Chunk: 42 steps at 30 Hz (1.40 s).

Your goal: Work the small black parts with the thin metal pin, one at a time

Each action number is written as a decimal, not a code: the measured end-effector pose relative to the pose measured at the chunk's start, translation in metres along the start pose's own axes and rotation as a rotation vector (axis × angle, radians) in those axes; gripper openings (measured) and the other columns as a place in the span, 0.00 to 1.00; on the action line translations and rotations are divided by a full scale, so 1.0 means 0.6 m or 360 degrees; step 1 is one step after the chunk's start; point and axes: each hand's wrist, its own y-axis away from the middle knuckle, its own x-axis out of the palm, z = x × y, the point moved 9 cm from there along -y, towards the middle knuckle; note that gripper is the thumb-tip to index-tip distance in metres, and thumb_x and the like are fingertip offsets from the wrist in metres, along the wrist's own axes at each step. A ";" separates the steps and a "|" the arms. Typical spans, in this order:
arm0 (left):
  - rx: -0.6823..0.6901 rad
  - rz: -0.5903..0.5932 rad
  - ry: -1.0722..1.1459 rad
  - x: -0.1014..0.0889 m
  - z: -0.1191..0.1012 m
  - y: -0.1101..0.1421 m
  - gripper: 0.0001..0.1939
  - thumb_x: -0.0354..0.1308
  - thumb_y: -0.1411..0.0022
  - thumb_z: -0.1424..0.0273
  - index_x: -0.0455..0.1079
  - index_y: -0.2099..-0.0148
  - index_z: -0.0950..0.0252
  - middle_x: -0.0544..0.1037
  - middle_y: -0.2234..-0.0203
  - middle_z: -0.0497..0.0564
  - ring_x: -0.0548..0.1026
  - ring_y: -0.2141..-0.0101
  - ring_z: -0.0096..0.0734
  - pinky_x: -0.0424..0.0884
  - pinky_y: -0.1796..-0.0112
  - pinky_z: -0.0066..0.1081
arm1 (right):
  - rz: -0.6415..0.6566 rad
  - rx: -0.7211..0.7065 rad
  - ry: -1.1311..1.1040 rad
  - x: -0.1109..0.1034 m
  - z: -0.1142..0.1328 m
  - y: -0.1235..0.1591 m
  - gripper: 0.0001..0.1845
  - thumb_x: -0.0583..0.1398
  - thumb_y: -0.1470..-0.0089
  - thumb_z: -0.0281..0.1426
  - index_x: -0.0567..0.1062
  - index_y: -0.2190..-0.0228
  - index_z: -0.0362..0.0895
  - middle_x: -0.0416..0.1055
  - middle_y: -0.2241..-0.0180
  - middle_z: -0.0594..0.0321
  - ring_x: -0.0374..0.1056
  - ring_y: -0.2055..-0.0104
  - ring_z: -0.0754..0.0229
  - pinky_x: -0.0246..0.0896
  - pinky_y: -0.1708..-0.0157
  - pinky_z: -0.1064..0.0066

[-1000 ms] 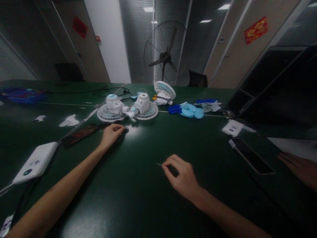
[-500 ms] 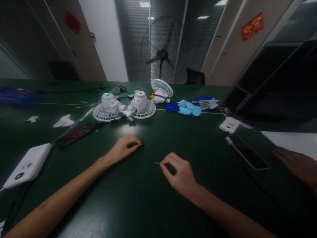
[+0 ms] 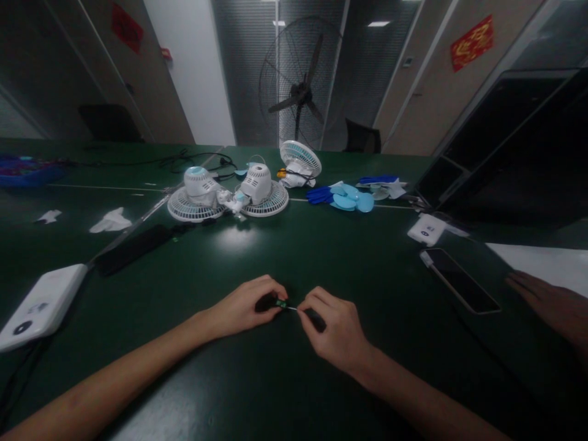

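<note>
Nearest me, the person's two forearms come in low over the green table [image 3: 257, 392], and the hands nearly meet above it. The right hand [image 3: 337, 324] is curled, with thumb and forefinger pinching a thin metal pin [image 3: 292, 308] that points across at the other hand; the remaining fingers bend loosely around a dark hollow. The left hand [image 3: 257, 304] makes a similar pinch, fingers bowed and only the tips together, on a tiny green piece [image 3: 281, 303]. That piece sits right at the left fingertips, just at the pin's point; whether the two touch I can't make out from here.

Off to the left lies a white power bank [image 3: 43, 306], and on the right a phone [image 3: 462, 280] lies flat. Beyond the phone's right side, another person's hand [image 3: 549, 300] rests by a white sheet [image 3: 546, 263]. A little farther back are a dark slab [image 3: 133, 250] on the left and a small white box [image 3: 426, 229] on the right.

Past those, two small white fans [image 3: 196, 188] lie face down side by side, a third fan [image 3: 301, 162] tilted behind them, with blue gloves [image 3: 320, 195] and pale blue fan blades [image 3: 351, 199] to its right. Farthest off stands a big black fan [image 3: 301, 95].
</note>
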 end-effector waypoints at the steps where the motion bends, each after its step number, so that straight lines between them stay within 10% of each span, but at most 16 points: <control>1: -0.0002 0.0012 0.0009 0.002 0.000 0.000 0.12 0.61 0.30 0.73 0.72 0.46 0.60 0.76 0.55 0.53 0.76 0.57 0.34 0.72 0.55 0.33 | -0.0002 -0.0003 0.0008 0.000 0.000 0.000 0.05 0.60 0.36 0.27 0.78 0.63 0.46 0.74 0.63 0.61 0.72 0.68 0.61 0.65 0.70 0.71; 32: 0.0096 0.0164 -0.0136 0.016 -0.031 0.005 0.20 0.61 0.31 0.73 0.69 0.39 0.59 0.77 0.52 0.56 0.74 0.52 0.42 0.70 0.48 0.41 | -0.0136 -0.0081 -0.0076 -0.007 0.006 -0.003 0.07 0.59 0.32 0.29 0.79 0.61 0.46 0.76 0.62 0.59 0.74 0.64 0.59 0.70 0.65 0.69; 37: 0.0113 0.0128 -0.0160 -0.029 0.000 0.006 0.14 0.56 0.25 0.70 0.72 0.40 0.57 0.77 0.50 0.56 0.74 0.48 0.41 0.66 0.41 0.44 | -0.0115 -0.0061 -0.0154 -0.011 0.006 -0.004 0.08 0.59 0.32 0.28 0.79 0.60 0.46 0.75 0.62 0.59 0.73 0.64 0.59 0.70 0.66 0.70; 42: -0.0171 -0.0157 -0.0361 -0.140 0.116 0.015 0.16 0.51 0.23 0.62 0.74 0.39 0.56 0.76 0.47 0.57 0.74 0.46 0.45 0.70 0.44 0.42 | -0.0104 -0.0058 -0.0225 -0.008 0.003 -0.001 0.07 0.59 0.32 0.27 0.79 0.59 0.45 0.75 0.61 0.59 0.72 0.64 0.59 0.70 0.67 0.69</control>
